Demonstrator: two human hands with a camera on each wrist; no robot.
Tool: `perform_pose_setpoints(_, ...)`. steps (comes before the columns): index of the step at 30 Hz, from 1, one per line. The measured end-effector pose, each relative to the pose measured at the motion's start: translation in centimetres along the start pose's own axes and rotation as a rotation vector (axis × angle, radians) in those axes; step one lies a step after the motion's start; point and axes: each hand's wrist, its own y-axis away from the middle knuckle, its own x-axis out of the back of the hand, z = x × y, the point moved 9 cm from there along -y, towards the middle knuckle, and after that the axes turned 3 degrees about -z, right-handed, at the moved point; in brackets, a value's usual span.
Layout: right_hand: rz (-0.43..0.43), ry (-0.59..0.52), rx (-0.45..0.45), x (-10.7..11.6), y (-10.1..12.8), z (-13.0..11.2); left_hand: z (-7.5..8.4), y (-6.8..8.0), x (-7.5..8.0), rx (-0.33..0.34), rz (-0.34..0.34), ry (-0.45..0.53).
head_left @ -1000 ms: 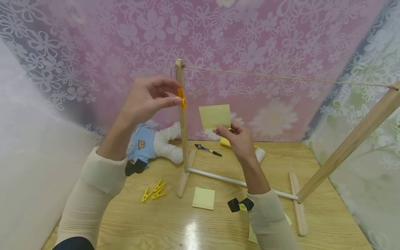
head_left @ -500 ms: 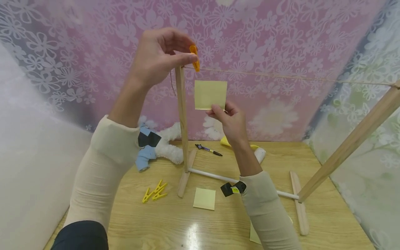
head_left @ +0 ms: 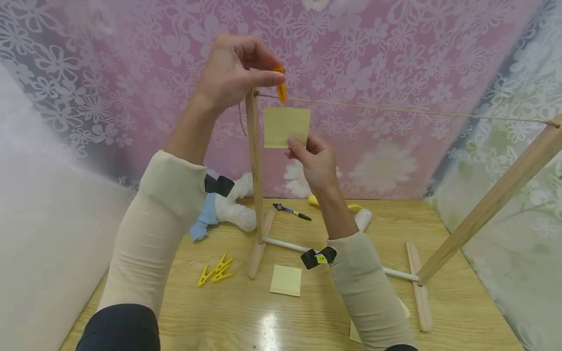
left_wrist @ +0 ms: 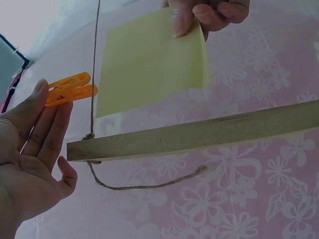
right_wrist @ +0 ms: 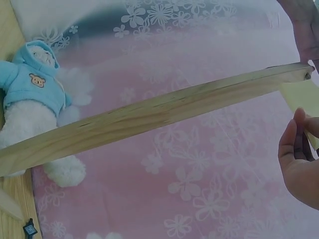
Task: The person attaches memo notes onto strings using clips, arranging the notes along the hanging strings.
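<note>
Head view: left hand (head_left: 232, 68) raised at the top of the left wooden post (head_left: 253, 161), thumb and fingers pinching an orange clothespin (head_left: 280, 88) right at the twine line (head_left: 395, 109). In the left wrist view the pin (left_wrist: 70, 88) sits at the fingertips just beside the twine (left_wrist: 93, 74); whether its jaws are spread I cannot tell. Right hand (head_left: 313, 161) pinches the bottom edge of a yellow sticky note (head_left: 286, 126), holding it upright with its top edge just under the line, next to the post (right wrist view shows only curled fingers (right_wrist: 299, 159) and a sliver of paper). Step in hand, I'd judge: lining note and pin up at the line, pin not yet on. Next move likely calls for lifting the note's top edge to the twine and closing the pin over both. On the table (head_left: 461, 302): yellow clothespins (head_left: 216, 273), another sticky note (head_left: 286, 280), a pen (head_left: 291, 211), a plush toy (head_left: 228, 207).
</note>
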Motion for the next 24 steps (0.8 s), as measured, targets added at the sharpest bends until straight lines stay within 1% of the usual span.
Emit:
perform_pose_setpoints(5,0.002,-0.011,-0.005,0.0,-0.3,0.1,-0.9,-0.3,-0.4,0.013,-0.041,0.045)
perform_pose_setpoints(10,0.006,-0.007,-0.003,0.0,-0.5,0.0,-1.6,-0.2,-0.6,0.011,-0.058,0.059)
perform_pose_setpoints(13,-0.007,-0.003,0.004,-0.3,-0.5,-0.1,-1.8,-0.1,-0.7,0.002,-0.066,0.064)
perform_pose_setpoints(15,-0.015,-0.009,0.006,-0.5,-0.5,-0.3,-1.9,-0.1,-0.7,0.009,-0.065,0.069)
perform_pose_setpoints(17,-0.021,-0.012,0.006,-0.7,-0.5,-0.4,-1.9,0.0,-0.7,0.007,-0.063,0.061)
perform_pose_setpoints(24,-0.019,-0.004,0.010,-1.0,-0.7,-0.4,-2.2,0.1,-0.5,0.063,-0.049,-0.017)
